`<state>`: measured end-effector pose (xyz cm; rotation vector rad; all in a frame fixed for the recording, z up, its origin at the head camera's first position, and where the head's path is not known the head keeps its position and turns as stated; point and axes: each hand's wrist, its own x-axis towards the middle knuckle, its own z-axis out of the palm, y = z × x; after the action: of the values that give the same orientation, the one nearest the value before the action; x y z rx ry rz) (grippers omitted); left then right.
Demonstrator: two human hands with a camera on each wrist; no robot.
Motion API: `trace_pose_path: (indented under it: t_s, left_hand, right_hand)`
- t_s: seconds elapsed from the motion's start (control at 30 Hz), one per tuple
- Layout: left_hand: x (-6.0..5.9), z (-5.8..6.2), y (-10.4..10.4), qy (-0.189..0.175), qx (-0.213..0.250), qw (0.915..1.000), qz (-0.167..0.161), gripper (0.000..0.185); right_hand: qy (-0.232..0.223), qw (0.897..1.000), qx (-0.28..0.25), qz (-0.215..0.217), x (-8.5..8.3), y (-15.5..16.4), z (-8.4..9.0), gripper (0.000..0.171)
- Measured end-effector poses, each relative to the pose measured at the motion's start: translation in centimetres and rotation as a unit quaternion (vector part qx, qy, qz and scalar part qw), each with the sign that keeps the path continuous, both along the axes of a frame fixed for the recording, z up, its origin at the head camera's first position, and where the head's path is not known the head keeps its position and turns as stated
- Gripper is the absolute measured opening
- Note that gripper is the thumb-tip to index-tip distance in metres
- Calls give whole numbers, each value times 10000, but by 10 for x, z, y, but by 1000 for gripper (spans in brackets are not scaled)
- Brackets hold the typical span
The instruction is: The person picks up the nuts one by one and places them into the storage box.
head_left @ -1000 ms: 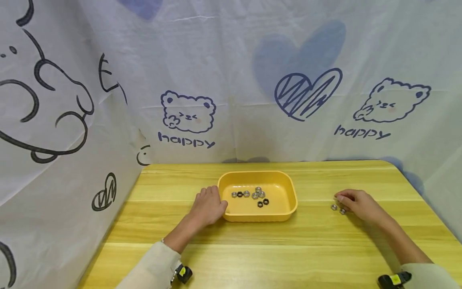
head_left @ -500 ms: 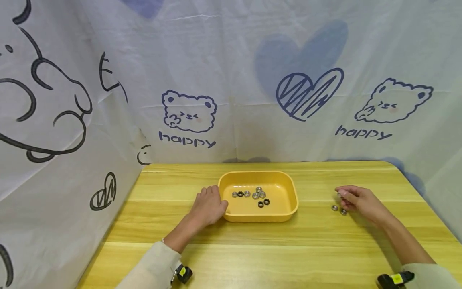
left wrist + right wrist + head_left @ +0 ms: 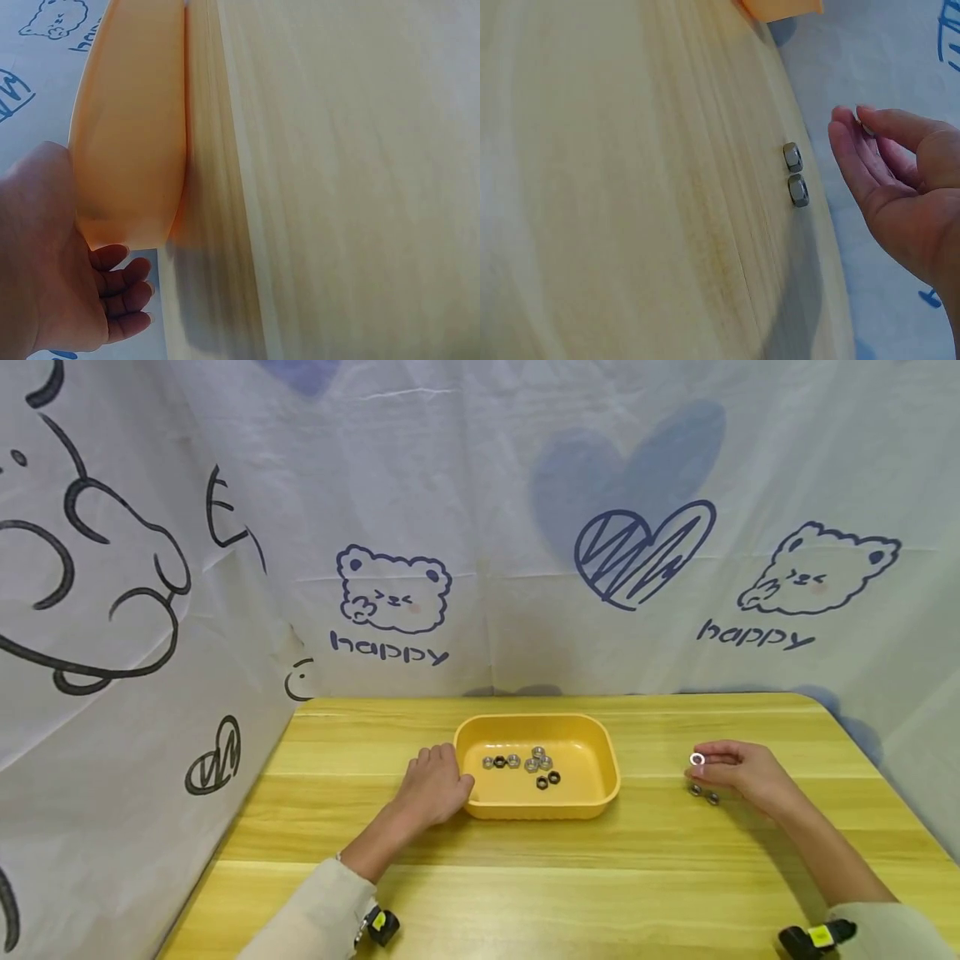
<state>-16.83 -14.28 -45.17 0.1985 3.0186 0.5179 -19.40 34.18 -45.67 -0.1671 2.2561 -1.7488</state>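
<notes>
A yellow tray [image 3: 607, 777] sits mid-table with several silver and black nuts [image 3: 534, 765] inside. My left hand [image 3: 435, 789] rests against the tray's left end [image 3: 127, 150], fingers relaxed on the table. My right hand [image 3: 738, 770] is lifted just off the table at the right and pinches a silver nut [image 3: 697, 759] between thumb and fingertips [image 3: 855, 120]. Two more silver nuts [image 3: 703, 794] lie on the wood just below that hand, also seen as a pair of nuts [image 3: 795, 174] in the right wrist view.
The wooden table [image 3: 525, 877] is enclosed by a printed cloth backdrop [image 3: 480, 527] at the back and left. The table's right corner is rounded. Small black and yellow wrist devices [image 3: 813, 937] show at both sleeves.
My right hand has lifted from the table with one nut pinched and shifted slightly left and up. Two nuts stayed on the wood. The left hand has not moved.
</notes>
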Motion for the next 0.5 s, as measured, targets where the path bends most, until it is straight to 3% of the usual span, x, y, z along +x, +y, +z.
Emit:
trace_pose_path:
  t_s: [0.2, 0.33, 0.5]
  left_hand:
    - [0, 3, 0, -39, 7, 10000, -4, 33]
    - [2, 3, 0, -53, 20, 10000, 20, 33]
    - [2, 3, 1, -54, 51, 10000, 26, 32]
  right_hand:
    - [369, 9993, 20, -79, 3, -12, 6, 58]
    - [673, 9972, 327, -66, 3, -17, 8, 59]
    - [730, 9941, 800, -55, 2, -25, 13, 58]
